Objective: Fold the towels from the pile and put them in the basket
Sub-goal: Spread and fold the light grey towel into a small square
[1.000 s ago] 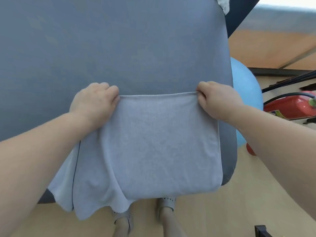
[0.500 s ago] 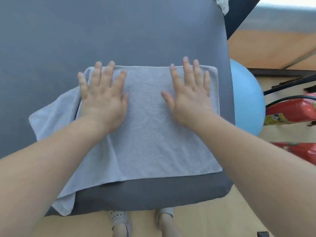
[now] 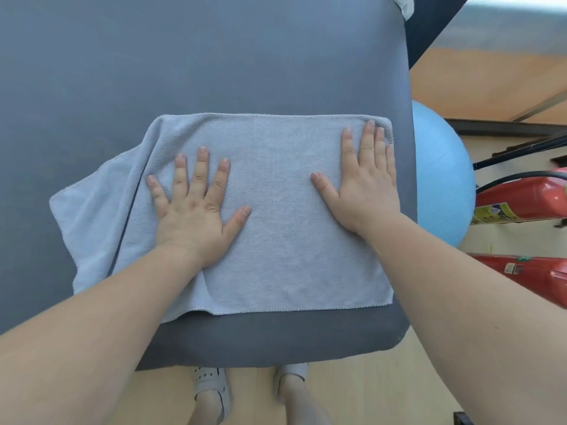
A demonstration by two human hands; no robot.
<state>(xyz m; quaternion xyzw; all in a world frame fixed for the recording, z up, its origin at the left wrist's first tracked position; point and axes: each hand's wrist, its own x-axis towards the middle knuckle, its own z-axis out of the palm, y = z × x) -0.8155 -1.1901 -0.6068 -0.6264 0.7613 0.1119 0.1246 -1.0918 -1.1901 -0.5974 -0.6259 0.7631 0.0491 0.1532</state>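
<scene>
A light grey towel (image 3: 276,216) lies folded over on the grey padded table (image 3: 184,56), near its front right corner. A lower layer sticks out crookedly on the left side. My left hand (image 3: 196,207) rests flat on the towel's left half, fingers spread. Pressed flat along the towel's right edge is my right hand (image 3: 365,182), its fingertips near the far right corner. Neither hand grips anything. No basket or pile is in view.
A bit of white cloth (image 3: 405,4) shows at the table's far right edge. Right of the table are a blue exercise ball (image 3: 441,179) and two red fire extinguishers (image 3: 521,200) on the wooden floor. My feet (image 3: 211,391) stand below the table's front edge.
A second ago both hands pinched the towel's far edge and carried it forward. They let go, flattened on the towel, and have since slid apart, the right toward the right edge, the left back toward me.
</scene>
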